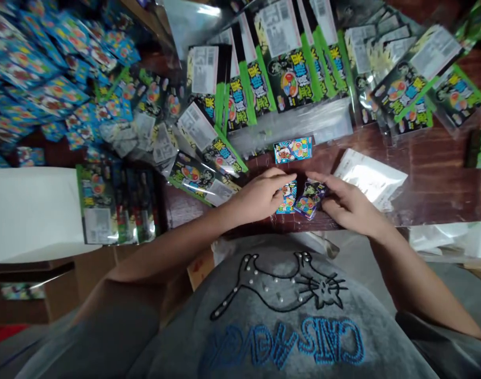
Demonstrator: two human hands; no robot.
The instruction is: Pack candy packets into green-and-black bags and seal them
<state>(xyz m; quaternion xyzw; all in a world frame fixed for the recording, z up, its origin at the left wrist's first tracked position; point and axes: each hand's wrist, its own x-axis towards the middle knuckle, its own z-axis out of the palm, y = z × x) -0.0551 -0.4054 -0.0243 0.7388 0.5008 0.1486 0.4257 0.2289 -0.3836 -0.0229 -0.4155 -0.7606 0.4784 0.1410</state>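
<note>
My left hand is closed at the left side of a small blue candy packet, with its fingers partly hidden beneath the hand. Just to the right, several small dark purple candy packets lie in a tilted stack. My right hand grips the stack's right side, index finger along the top and thumb lower down. Another blue candy packet lies flat on the table a little beyond both hands.
Blue packets are heaped at the far left. Black-and-green bags in clear plastic line the back of the dark red table. A white plastic bag lies beside my right hand. More black-and-green bags stand at left.
</note>
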